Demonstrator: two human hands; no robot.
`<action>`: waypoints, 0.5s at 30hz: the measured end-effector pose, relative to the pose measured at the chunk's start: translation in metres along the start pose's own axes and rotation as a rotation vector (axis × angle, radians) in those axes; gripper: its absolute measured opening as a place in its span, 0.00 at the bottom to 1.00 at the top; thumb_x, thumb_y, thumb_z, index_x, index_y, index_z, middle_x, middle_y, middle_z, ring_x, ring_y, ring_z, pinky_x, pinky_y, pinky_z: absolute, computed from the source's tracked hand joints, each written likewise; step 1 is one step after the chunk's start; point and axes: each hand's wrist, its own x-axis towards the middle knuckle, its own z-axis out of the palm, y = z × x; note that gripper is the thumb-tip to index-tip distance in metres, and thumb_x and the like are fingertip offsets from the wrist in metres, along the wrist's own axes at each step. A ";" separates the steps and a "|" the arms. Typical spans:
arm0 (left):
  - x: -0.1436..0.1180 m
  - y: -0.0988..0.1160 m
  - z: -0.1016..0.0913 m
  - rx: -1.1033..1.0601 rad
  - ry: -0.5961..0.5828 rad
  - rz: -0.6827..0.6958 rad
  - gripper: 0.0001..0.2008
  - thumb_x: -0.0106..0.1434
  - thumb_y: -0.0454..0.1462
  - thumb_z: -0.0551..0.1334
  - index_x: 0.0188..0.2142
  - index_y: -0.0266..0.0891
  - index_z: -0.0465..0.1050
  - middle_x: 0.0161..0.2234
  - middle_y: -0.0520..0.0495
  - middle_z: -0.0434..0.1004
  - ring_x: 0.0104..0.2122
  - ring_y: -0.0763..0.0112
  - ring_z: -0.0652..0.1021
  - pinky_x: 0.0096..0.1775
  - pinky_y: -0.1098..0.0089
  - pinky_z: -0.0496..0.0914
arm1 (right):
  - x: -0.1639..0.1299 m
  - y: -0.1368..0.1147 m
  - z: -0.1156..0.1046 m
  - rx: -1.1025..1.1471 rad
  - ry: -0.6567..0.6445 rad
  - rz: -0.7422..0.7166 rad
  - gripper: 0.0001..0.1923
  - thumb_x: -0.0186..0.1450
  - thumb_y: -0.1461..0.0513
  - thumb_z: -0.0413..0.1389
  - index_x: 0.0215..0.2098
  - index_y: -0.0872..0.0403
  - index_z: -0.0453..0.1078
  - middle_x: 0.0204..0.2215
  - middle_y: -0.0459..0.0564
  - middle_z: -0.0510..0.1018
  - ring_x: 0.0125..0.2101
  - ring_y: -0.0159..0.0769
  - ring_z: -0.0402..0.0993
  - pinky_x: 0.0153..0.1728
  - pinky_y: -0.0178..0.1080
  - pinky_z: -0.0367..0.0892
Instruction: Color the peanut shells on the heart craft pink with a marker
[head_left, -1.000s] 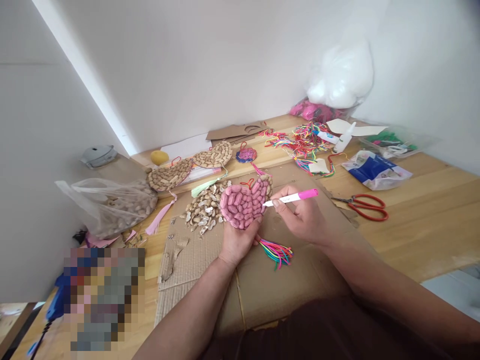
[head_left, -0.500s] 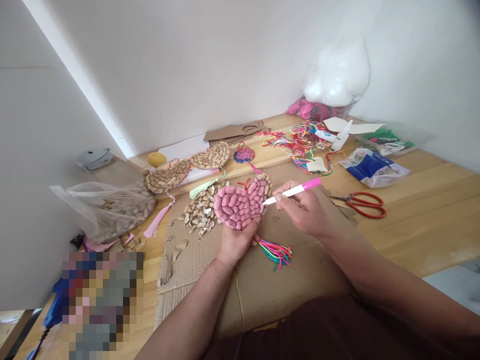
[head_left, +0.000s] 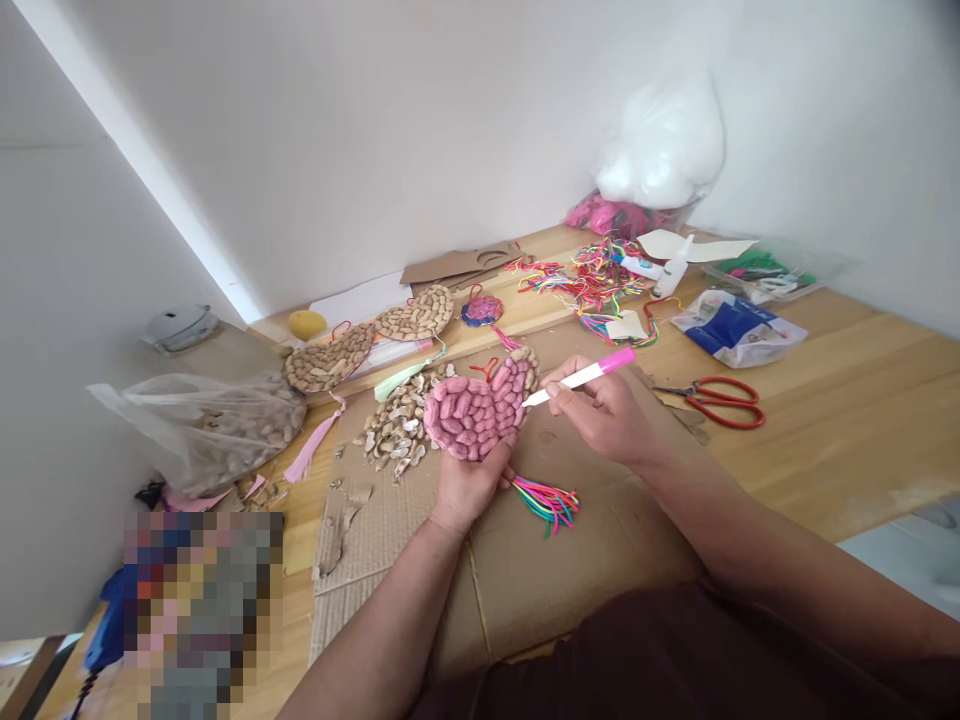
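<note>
My left hand (head_left: pixel 472 485) grips the lower edge of a heart covered in peanut shells (head_left: pixel 472 415). Most of its shells are pink; those along the upper right edge are plain tan. A red loop shows in the heart's top notch, and a multicoloured cord tassel (head_left: pixel 549 503) hangs below my left hand. Pinched in my right hand (head_left: pixel 592 405) is a white marker pen (head_left: pixel 577 378) with a pink end. Its tip is at the heart's right side, on or very close to the pink shells. Cardboard (head_left: pixel 585 540) lies beneath both hands.
Loose peanut shells (head_left: pixel 405 425) are heaped behind the heart. Two plain shell ornaments (head_left: pixel 414 313) and a bag of peanuts (head_left: pixel 225 420) stand left. Red-handled scissors (head_left: pixel 724 402), a blue-and-white packet (head_left: pixel 739 327), a glue bottle (head_left: pixel 673 268) and tangled cords (head_left: pixel 600 275) lie right and behind.
The whole view has shifted slightly. The marker pen's tip stays by the heart's right side, and both hands keep their holds with hardly any visible movement.
</note>
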 end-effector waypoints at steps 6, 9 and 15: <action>0.000 -0.001 0.000 -0.003 0.000 -0.010 0.19 0.58 0.50 0.70 0.26 0.39 0.72 0.17 0.49 0.74 0.15 0.73 0.71 0.20 0.73 0.66 | 0.000 -0.009 0.001 -0.017 -0.008 -0.008 0.11 0.71 0.56 0.55 0.31 0.51 0.68 0.28 0.45 0.71 0.26 0.33 0.63 0.28 0.38 0.59; 0.000 -0.003 -0.001 -0.008 -0.008 0.019 0.18 0.59 0.50 0.70 0.27 0.39 0.73 0.17 0.49 0.74 0.16 0.72 0.71 0.21 0.72 0.67 | 0.001 -0.007 0.001 0.013 -0.022 0.036 0.11 0.70 0.55 0.56 0.32 0.51 0.67 0.26 0.45 0.70 0.25 0.32 0.62 0.26 0.38 0.58; 0.001 -0.006 -0.002 -0.025 -0.011 0.051 0.15 0.59 0.48 0.70 0.28 0.39 0.76 0.18 0.49 0.75 0.17 0.72 0.71 0.22 0.72 0.67 | 0.000 -0.004 0.006 0.078 0.028 0.058 0.15 0.71 0.53 0.55 0.29 0.51 0.66 0.27 0.45 0.70 0.26 0.33 0.64 0.27 0.37 0.61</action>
